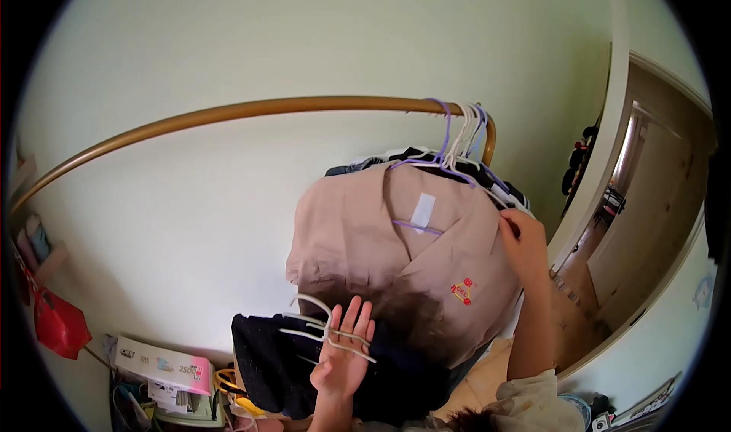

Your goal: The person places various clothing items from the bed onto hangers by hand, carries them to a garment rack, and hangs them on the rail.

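Note:
A beige shirt (346,211) with a red and yellow emblem hangs on a purple hanger (443,139) at the rail's right end. My right hand (527,245) is at its right shoulder edge, fingers curled and closed on the fabric. Low in front of the shirt is my left hand (341,360), palm toward me with fingers stretched upward. Several white hangers (316,302) rest across its fingers, so the hand bears them. Dark garments (266,363) hang around and below that hand; where they join the hangers is partly hidden.
A curved brown rail (251,108) runs along the pale wall. More hangers (468,127) and dark clothes crowd behind the shirt. A white and pink box (164,363) stands low left, near a red bag (61,325). At right is a doorway with an open door (647,196).

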A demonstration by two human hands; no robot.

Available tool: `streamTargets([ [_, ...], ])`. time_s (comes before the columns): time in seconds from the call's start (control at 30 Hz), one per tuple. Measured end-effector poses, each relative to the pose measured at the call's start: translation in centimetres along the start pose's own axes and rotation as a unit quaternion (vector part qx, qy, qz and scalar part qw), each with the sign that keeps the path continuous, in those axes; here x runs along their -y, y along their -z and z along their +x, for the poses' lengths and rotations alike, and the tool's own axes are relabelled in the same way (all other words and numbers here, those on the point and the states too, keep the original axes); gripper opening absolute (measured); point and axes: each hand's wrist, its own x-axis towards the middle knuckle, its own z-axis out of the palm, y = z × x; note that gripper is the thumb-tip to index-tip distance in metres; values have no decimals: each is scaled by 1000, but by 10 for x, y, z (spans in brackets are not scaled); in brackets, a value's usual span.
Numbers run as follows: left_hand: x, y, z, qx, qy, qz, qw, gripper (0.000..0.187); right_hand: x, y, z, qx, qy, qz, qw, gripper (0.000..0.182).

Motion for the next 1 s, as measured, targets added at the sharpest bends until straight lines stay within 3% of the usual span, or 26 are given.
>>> streamTargets([
  [0.1, 3, 4, 10, 3, 5, -3, 1000, 83, 5, -3, -13, -39, 10, -92, 995, 18],
  [0.2, 14, 5, 24, 0, 11, 17, 1000, 80, 41, -8, -35, -159, 179, -166, 957, 24],
  [0.27, 20, -1, 32, -20, 18, 22, 999, 71, 59, -3, -66, 43, 184, -63, 980, 30],
  [0.33, 23, -3, 39, -15, 6, 28, 999, 69, 61, -10, -91, 241, 171, 74, 953, 33],
  [0.43, 23, -4, 48, -15, -12, 42, 999, 67, 53, -32, -117, 290, 145, 95, 941, 32],
  [0.63, 34, -6, 41, -29, 20, 64, 997, 71, 55, -46, -125, 284, 106, 108, 947, 19],
  [1.0, 23, -10, 41, -64, 64, 73, 993, 72, 61, -57, -133, 151, 187, 4, 971, 18],
])
